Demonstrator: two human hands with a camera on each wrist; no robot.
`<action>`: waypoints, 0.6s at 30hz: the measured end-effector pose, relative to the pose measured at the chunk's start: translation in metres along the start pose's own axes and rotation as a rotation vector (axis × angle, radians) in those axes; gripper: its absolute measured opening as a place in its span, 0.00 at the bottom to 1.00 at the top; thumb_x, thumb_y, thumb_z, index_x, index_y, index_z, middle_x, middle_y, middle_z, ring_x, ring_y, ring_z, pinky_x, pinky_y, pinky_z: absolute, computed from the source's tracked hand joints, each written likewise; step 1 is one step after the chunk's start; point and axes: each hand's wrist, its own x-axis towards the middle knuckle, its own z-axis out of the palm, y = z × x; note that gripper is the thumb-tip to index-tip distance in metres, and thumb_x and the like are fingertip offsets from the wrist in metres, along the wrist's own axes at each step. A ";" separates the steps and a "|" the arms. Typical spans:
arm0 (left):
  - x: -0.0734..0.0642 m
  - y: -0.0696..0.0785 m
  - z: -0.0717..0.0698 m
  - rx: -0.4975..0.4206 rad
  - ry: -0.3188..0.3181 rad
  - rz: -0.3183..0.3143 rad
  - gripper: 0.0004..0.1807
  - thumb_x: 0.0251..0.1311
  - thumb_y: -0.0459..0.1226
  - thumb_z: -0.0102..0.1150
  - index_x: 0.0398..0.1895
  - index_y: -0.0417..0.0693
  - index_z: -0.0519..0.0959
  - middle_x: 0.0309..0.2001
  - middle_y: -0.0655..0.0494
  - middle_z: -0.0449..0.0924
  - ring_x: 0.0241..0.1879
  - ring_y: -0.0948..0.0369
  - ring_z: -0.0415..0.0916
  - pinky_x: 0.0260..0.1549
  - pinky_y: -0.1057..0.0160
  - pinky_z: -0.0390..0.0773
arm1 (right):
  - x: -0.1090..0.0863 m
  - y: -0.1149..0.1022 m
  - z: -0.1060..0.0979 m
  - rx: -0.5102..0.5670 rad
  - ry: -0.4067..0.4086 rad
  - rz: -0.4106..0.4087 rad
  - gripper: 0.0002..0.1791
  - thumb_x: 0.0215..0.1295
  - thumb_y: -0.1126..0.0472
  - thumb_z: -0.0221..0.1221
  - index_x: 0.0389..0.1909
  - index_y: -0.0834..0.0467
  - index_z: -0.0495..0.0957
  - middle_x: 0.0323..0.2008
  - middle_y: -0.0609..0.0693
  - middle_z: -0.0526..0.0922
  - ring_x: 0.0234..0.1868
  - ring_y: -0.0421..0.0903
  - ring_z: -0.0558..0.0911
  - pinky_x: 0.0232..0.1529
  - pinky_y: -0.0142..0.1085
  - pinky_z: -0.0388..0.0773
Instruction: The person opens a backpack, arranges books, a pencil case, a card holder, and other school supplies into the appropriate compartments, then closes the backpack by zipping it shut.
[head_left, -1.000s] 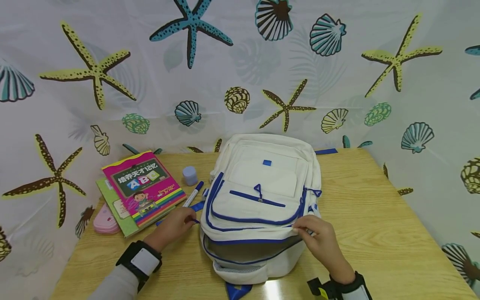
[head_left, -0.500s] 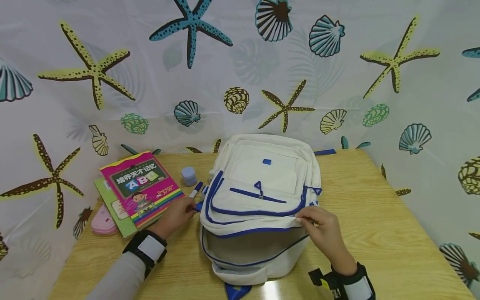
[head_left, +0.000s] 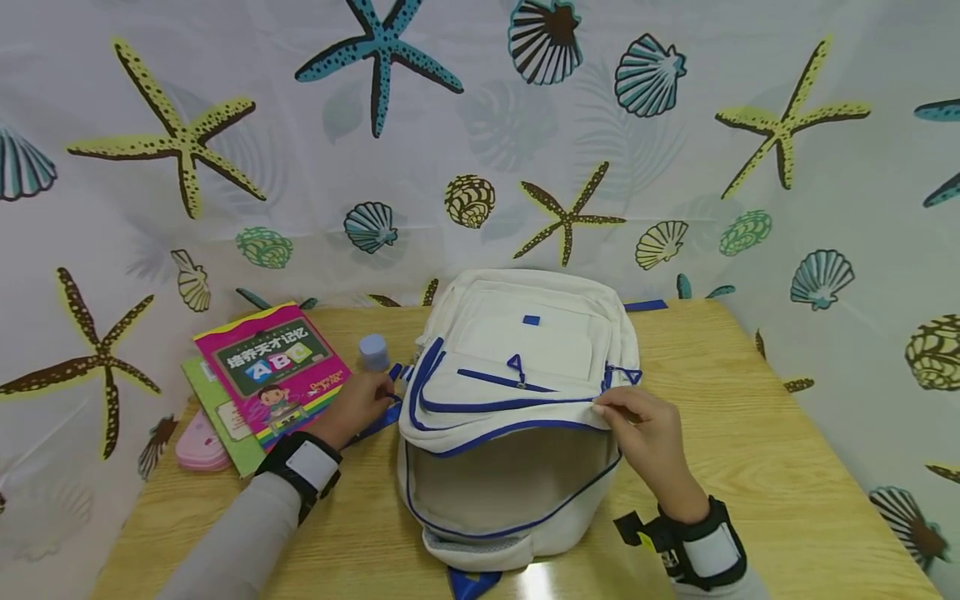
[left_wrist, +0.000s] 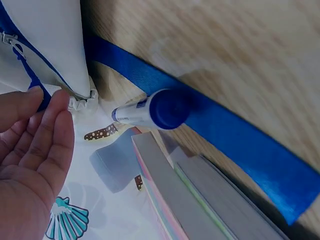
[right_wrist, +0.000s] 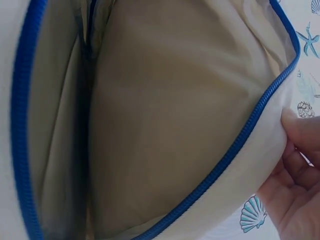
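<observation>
A white backpack (head_left: 491, 333) with blue zips lies on the wooden table, its main compartment gaping toward me. At its left side my left hand (head_left: 362, 408) pinches a blue zipper pull (left_wrist: 33, 77) between thumb and fingers, clearest in the left wrist view. On the right, my right hand (head_left: 651, 429) pinches the front panel's edge (right_wrist: 250, 152) and holds it up. The beige lining (right_wrist: 165, 115) shows inside the compartment in the right wrist view. Just past the left hand lies a white marker (left_wrist: 137, 112) with a blue cap.
Left of the backpack, a pink ABC book (head_left: 322, 367) lies on a green book (head_left: 197, 375), with a pink case (head_left: 201, 442) beside them. A pale blue jar (head_left: 373, 352) stands behind the left hand. Blue straps (left_wrist: 225, 137) stick out from under the backpack.
My left hand has moved away from me along the backpack's side, drawing the zipper pull. My right hand has lifted the panel's edge, and the opening has widened.
</observation>
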 end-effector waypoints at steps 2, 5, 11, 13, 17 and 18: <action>0.005 0.001 0.000 0.015 -0.009 -0.028 0.03 0.48 0.28 0.59 0.26 0.40 0.75 0.23 0.53 0.74 0.23 0.61 0.68 0.24 0.64 0.70 | 0.005 -0.001 -0.001 -0.016 -0.011 -0.007 0.09 0.39 0.80 0.64 0.21 0.64 0.80 0.22 0.55 0.81 0.26 0.33 0.76 0.29 0.16 0.71; 0.012 0.000 0.002 0.033 -0.027 -0.062 0.03 0.48 0.29 0.60 0.27 0.40 0.76 0.24 0.52 0.75 0.25 0.60 0.69 0.26 0.63 0.72 | 0.013 -0.004 -0.003 -0.041 -0.052 -0.013 0.10 0.39 0.81 0.63 0.21 0.64 0.80 0.22 0.54 0.81 0.26 0.38 0.78 0.29 0.17 0.72; 0.022 -0.004 0.006 0.042 -0.052 -0.098 0.03 0.48 0.28 0.60 0.28 0.40 0.77 0.25 0.51 0.75 0.27 0.59 0.71 0.29 0.61 0.73 | 0.026 -0.007 -0.004 -0.074 -0.111 0.024 0.11 0.41 0.81 0.62 0.21 0.63 0.80 0.25 0.53 0.82 0.26 0.42 0.79 0.28 0.16 0.71; 0.024 -0.005 0.008 0.038 -0.054 -0.100 0.03 0.48 0.29 0.60 0.28 0.39 0.76 0.25 0.51 0.75 0.27 0.59 0.71 0.28 0.61 0.73 | 0.030 -0.008 -0.004 -0.081 -0.108 0.032 0.10 0.41 0.81 0.61 0.21 0.63 0.80 0.25 0.53 0.82 0.25 0.40 0.78 0.28 0.16 0.71; 0.028 -0.006 0.013 0.042 -0.017 -0.091 0.04 0.46 0.28 0.61 0.23 0.40 0.75 0.21 0.53 0.73 0.23 0.60 0.68 0.24 0.64 0.70 | 0.039 -0.010 -0.004 -0.089 -0.109 0.050 0.10 0.42 0.81 0.61 0.21 0.64 0.80 0.25 0.54 0.82 0.25 0.37 0.76 0.28 0.16 0.70; 0.030 -0.006 0.014 0.045 -0.002 -0.081 0.04 0.46 0.28 0.61 0.21 0.40 0.74 0.19 0.54 0.71 0.22 0.60 0.66 0.22 0.65 0.68 | 0.041 -0.010 -0.005 -0.093 -0.110 0.057 0.10 0.42 0.81 0.61 0.21 0.64 0.80 0.25 0.54 0.82 0.26 0.36 0.76 0.28 0.15 0.70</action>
